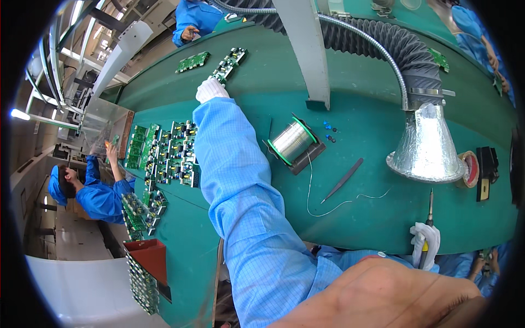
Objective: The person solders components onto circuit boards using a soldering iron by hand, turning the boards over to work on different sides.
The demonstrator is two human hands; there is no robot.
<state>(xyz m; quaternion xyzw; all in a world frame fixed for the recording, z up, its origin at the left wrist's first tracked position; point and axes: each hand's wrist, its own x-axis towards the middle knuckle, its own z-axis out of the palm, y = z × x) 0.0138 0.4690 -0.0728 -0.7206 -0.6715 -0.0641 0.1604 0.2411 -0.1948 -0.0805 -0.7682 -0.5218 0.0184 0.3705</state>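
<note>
My left hand (212, 91), in a white glove, reaches across the bench to its far side. Its fingers close on the near end of a green circuit board (228, 64) crowded with parts. A second circuit board (192, 62) lies flat just left of it. At the lower right my gloved right hand (425, 244) grips a soldering iron (430, 210), its tip pointing away from me. Between the hands lie a spool of solder wire (294, 143) on a black holder and dark tweezers (343, 179). A loose strand of solder trails from the spool.
Rows of populated circuit boards (169, 150) cover the left of the green bench (188, 221). A foil-covered fume hood (427, 145) hangs at the right. A grey post (306, 54) rises mid-bench. Small blue components (330, 130) lie near the spool. Co-workers sit around.
</note>
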